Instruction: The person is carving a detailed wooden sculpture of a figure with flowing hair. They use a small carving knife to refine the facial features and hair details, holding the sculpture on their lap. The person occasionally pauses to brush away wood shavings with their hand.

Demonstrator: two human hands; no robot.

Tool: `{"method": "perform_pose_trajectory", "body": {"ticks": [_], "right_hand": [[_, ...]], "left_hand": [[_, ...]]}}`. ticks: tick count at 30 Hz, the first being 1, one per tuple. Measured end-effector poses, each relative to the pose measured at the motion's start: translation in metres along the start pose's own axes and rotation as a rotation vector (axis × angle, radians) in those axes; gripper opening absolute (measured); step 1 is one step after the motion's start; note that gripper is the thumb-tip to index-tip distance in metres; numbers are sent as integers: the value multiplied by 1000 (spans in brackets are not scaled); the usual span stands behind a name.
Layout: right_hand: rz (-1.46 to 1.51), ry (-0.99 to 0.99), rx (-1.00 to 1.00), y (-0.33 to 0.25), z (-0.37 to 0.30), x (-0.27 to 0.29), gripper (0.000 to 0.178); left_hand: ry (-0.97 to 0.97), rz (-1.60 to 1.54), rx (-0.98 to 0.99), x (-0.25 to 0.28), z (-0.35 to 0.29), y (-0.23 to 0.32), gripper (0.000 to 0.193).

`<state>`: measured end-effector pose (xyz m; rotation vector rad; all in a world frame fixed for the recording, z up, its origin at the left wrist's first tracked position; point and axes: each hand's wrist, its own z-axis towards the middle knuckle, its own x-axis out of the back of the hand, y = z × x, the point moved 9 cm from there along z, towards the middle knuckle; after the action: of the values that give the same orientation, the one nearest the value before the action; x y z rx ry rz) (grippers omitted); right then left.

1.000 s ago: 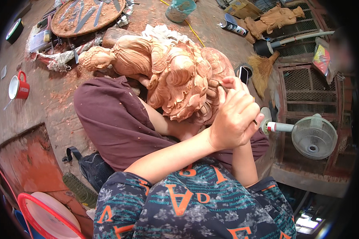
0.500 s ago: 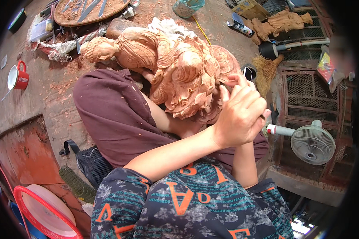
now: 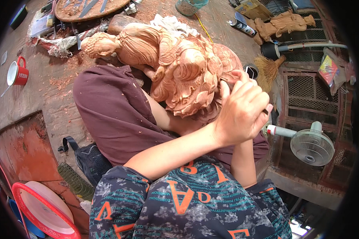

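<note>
A carved wooden statue [image 3: 187, 67] of a seated robed figure lies on its side across my lap, its head with knobbly curls to the left. At its right end, by the petal-carved base, my left hand [image 3: 241, 113] is closed around a slim tool. Only short dark bits of that tool [image 3: 266, 112] show, so its kind is unclear. My right forearm [image 3: 243, 163] rises behind the left wrist. The right hand is mostly hidden behind the left one, and its grip cannot be seen. My crossed legs in maroon trousers [image 3: 107, 107] support the statue.
A round tray [image 3: 91, 16] with blades and shavings stands at the far left, near a red mug [image 3: 18, 73]. Rightward are a hand broom [image 3: 267, 71], another wooden carving [image 3: 285, 24] and a fan [image 3: 313, 145]. A red-rimmed basin [image 3: 48, 211] sits at the lower left.
My hands have turned slightly against the statue's base, staying in nearly the same place. The view has shifted a little; the statue looks otherwise unchanged.
</note>
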<state>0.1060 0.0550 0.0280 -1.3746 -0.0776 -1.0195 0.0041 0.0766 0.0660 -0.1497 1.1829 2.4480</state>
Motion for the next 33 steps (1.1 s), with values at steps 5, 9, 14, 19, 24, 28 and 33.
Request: {"method": "perform_pose_trajectory", "body": {"ticks": [5, 9, 14, 19, 24, 28, 33], "right_hand": [[-577, -50, 142, -20, 5, 0, 21], [-590, -94, 376, -23, -1, 13, 30], [-585, -69, 413, -19, 0, 6, 39], [-627, -103, 454, -22, 4, 2, 37], [-582, -130, 445, -26, 5, 3, 27], [-569, -147, 379, -18, 9, 9, 31], [-600, -91, 448, -22, 6, 4, 41]], "left_hand": [[-8, -16, -71, -7, -3, 14, 14], [-50, -105, -111, -20, -26, 23, 21], [-139, -49, -197, -23, -40, 15, 29], [-73, -55, -184, -17, -40, 9, 28], [-21, -104, -195, -20, -32, 16, 29], [-12, -109, -194, -22, -31, 20, 30], [-22, -66, -151, -19, -36, 8, 31]]}}
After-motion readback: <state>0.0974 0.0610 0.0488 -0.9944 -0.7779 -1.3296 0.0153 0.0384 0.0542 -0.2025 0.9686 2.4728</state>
